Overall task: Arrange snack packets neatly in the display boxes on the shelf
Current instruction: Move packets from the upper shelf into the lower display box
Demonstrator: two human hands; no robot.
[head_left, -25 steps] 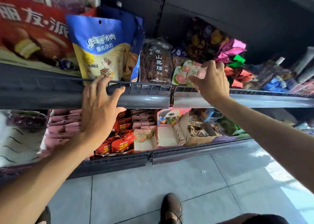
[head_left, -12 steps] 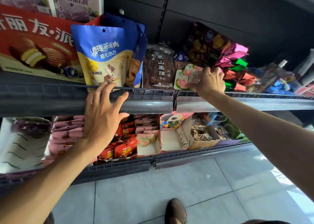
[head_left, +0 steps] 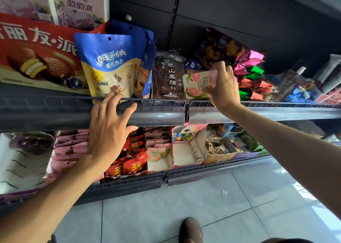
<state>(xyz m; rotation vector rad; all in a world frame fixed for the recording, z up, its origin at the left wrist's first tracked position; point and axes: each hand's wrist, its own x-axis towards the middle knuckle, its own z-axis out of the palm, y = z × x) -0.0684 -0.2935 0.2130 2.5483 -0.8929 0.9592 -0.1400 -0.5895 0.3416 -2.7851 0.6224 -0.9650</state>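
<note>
At the upper shelf [head_left: 46,111], my right hand [head_left: 223,87] pinches a small pink and green packet [head_left: 195,85] at its right side, with the thumb on the front and the other fingers curled over the top edge (the print shows a cut pink fruit). The packet stands upright just above the rail of this shelf, between a dark fruit-strip bag [head_left: 169,76] and a heap of shiny twisted candies [head_left: 252,71]. My left hand [head_left: 108,130] lies spread over the same rail and holds nothing; its fingertips reach the bottom edge of a blue wafer bag [head_left: 108,65]. Down on the lower shelf [head_left: 129,185], the display boxes [head_left: 159,157] stand side by side: pink packets [head_left: 72,146] at the left, then red packets [head_left: 134,166], then packets of the same pink and green kind, then a white box [head_left: 186,157].
</note>
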